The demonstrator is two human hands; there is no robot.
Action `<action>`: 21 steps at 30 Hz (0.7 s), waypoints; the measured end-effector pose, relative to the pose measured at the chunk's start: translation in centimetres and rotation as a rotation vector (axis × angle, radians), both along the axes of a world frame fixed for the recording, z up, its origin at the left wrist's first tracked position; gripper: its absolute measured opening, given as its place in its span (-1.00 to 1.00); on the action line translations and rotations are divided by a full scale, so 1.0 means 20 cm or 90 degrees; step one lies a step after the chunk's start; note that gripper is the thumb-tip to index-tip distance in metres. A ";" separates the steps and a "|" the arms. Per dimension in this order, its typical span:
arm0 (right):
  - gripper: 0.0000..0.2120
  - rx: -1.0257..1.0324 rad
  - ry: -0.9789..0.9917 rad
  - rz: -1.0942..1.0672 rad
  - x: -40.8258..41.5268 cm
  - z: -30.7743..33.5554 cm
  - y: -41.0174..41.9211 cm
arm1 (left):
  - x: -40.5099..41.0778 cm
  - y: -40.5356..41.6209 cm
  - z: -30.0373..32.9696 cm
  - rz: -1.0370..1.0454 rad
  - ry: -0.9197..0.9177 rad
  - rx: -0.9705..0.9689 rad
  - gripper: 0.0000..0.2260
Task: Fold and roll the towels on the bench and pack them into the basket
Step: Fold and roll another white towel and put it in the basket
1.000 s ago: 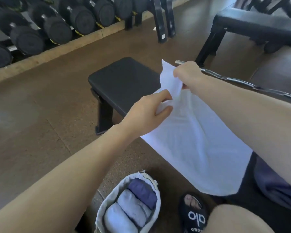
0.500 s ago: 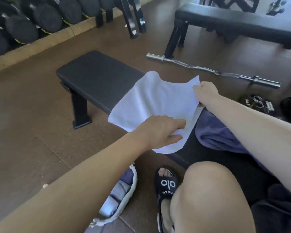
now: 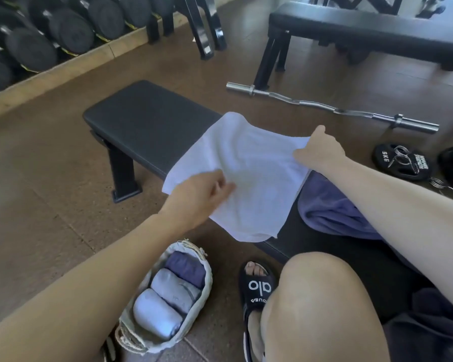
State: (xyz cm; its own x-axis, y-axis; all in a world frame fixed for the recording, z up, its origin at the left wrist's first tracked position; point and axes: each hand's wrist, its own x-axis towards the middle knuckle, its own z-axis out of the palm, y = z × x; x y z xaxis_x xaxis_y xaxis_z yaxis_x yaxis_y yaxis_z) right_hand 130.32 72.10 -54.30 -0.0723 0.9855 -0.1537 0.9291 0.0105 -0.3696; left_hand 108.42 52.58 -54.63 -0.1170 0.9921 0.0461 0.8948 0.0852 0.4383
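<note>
A white towel (image 3: 249, 173) lies spread across the black bench (image 3: 147, 121), its near edge hanging over the bench's front. My left hand (image 3: 199, 197) grips the towel's near left edge. My right hand (image 3: 321, 150) pinches its far right corner. A crumpled purple towel (image 3: 332, 207) sits on the bench just right of the white one, partly under my right arm. On the floor by my left leg stands a woven basket (image 3: 205, 288) holding three rolled towels (image 3: 168, 293), one purple and two pale.
A curl bar (image 3: 324, 105) lies on the floor beyond the bench, with a 5 kg plate (image 3: 400, 163) to the right. A second bench (image 3: 364, 30) stands farther back. Dumbbell racks (image 3: 50, 35) line the left wall. My sandalled foot (image 3: 258, 286) is beside the basket.
The towel went from hanging in the air to lying spread flat over the bench. Both hands moved apart and lowered with it.
</note>
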 end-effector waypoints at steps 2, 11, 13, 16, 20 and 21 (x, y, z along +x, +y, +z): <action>-0.30 0.095 -0.076 0.046 -0.03 0.01 0.01 | -0.14 0.02 -0.05 0.202 -0.087 0.038 -0.84; -0.37 0.018 0.108 0.275 -0.46 0.05 0.12 | -0.49 0.07 -0.15 0.513 -0.473 -0.168 -0.45; -0.38 -0.029 0.166 0.267 -0.56 0.05 0.15 | -0.53 0.08 -0.17 0.476 -0.468 -0.167 -0.62; -0.36 -0.075 0.238 0.233 -0.70 0.03 0.22 | -0.56 0.09 -0.17 0.434 -0.482 -0.181 -0.82; -0.37 -0.091 0.273 0.184 -0.82 -0.01 0.30 | -0.60 0.08 -0.13 0.357 -0.536 -0.206 -0.83; -0.39 -0.077 0.272 0.177 -0.83 -0.02 0.32 | -0.61 0.08 -0.12 0.342 -0.535 -0.212 -0.85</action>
